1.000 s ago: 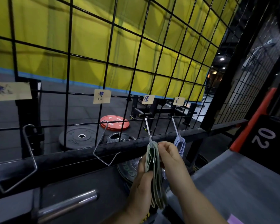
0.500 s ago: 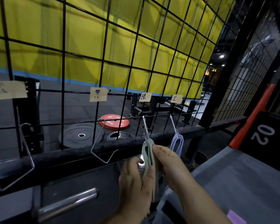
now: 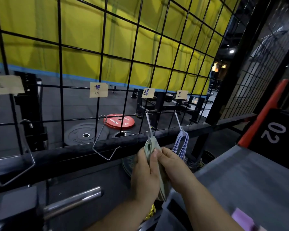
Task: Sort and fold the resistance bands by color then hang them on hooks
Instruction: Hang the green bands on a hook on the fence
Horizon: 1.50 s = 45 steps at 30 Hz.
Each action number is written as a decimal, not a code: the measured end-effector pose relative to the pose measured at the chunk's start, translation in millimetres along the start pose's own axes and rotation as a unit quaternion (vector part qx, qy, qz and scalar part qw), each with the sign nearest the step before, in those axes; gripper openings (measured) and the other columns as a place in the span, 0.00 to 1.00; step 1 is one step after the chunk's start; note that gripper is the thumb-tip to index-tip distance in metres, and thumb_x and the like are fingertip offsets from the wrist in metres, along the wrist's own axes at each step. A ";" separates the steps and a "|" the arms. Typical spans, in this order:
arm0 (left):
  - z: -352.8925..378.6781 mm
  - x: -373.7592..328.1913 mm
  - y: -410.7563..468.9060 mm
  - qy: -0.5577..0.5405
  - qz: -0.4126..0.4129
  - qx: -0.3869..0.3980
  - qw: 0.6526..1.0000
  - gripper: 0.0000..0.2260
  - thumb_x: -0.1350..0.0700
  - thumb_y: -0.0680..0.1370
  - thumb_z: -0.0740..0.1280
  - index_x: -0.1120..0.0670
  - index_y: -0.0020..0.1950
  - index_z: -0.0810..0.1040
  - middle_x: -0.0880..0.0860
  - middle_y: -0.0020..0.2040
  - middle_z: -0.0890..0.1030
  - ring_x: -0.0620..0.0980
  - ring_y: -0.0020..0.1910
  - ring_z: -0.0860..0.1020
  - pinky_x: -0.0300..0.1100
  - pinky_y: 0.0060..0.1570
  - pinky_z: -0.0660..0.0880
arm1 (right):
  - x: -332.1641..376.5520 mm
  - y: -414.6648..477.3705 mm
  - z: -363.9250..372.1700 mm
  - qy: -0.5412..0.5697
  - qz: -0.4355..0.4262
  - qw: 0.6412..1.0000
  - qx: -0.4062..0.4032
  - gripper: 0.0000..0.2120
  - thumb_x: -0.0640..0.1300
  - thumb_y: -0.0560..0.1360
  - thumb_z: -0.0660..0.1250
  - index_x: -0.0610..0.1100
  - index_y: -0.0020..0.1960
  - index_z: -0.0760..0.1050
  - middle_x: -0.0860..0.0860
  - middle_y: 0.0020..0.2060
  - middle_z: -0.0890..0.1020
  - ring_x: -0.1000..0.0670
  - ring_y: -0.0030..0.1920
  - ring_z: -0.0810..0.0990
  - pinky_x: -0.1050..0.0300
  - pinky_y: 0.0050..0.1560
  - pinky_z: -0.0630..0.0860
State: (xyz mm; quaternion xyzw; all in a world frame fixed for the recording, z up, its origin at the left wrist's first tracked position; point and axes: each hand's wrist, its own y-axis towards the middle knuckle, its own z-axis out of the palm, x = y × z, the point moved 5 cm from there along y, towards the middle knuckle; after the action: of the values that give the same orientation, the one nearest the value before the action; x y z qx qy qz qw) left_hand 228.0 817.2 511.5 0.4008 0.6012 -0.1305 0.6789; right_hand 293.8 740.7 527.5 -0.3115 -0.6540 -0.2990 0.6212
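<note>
A folded bundle of green resistance bands (image 3: 151, 144) hangs on the third metal hook (image 3: 149, 125) of the black wire grid (image 3: 132, 62), under a paper label (image 3: 148, 93). My left hand (image 3: 144, 174) grips the bundle from the left and my right hand (image 3: 169, 161) pinches it from the right, just below the hook. Folded blue bands (image 3: 180, 145) hang on the fourth hook (image 3: 178, 120) to the right. Two hooks to the left, one (image 3: 105, 142) nearby and one (image 3: 22, 157) at the far left, carry nothing.
Paper labels (image 3: 98, 90) mark each hook. Behind the grid lie a red weight plate (image 3: 119, 121) and black plates (image 3: 86, 135). A steel bar end (image 3: 73, 200) juts at lower left. A grey bench surface (image 3: 250, 177) and a purple item (image 3: 243, 219) sit at right.
Both hands have stayed on the green bundle at the hook, shifting their hold slightly upward along it. The view has tilted a little.
</note>
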 end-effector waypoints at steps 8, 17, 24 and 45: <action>2.1 8.0 -2.8 0.050 0.049 -0.021 0.997 0.24 0.33 0.75 0.48 0.47 0.57 0.69 0.46 0.50 0.76 0.46 0.48 0.77 0.46 0.46 0.76 | -12.9 -1.7 4.8 -0.043 -0.021 0.999 -0.023 0.13 0.55 0.79 0.61 0.46 0.52 0.76 0.48 0.42 0.84 0.50 0.44 0.83 0.53 0.46 0.78; 2.8 19.9 -7.6 0.090 0.075 -0.026 0.993 0.21 0.36 0.75 0.49 0.50 0.50 0.69 0.42 0.43 0.73 0.37 0.37 0.72 0.28 0.34 0.66 | -30.3 -8.0 -1.9 -0.159 -0.019 0.986 -0.051 0.14 0.55 0.82 0.55 0.52 0.51 0.78 0.53 0.46 0.83 0.53 0.51 0.81 0.55 0.56 0.76; 6.1 28.1 -14.4 0.099 0.078 -0.006 0.992 0.17 0.36 0.77 0.52 0.49 0.50 0.68 0.40 0.43 0.71 0.33 0.40 0.72 0.25 0.36 0.68 | -34.6 -14.3 0.9 -0.134 -0.040 0.989 -0.053 0.12 0.46 0.83 0.52 0.44 0.49 0.72 0.53 0.39 0.79 0.64 0.39 0.79 0.70 0.44 0.73; 7.6 50.1 -33.1 0.117 -0.001 0.119 0.986 0.12 0.43 0.80 0.58 0.50 0.54 0.67 0.46 0.49 0.72 0.42 0.46 0.73 0.36 0.41 0.72 | -50.7 -43.2 -4.8 -0.138 0.008 0.990 -0.019 0.11 0.39 0.84 0.51 0.33 0.52 0.69 0.50 0.39 0.75 0.67 0.34 0.76 0.75 0.39 0.70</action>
State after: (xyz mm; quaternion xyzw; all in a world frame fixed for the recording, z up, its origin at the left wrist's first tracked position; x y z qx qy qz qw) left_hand 223.8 805.9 452.2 0.4907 0.6570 -0.1544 0.5511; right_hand 264.9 708.1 476.9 -0.3670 -0.7253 -0.2609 0.5208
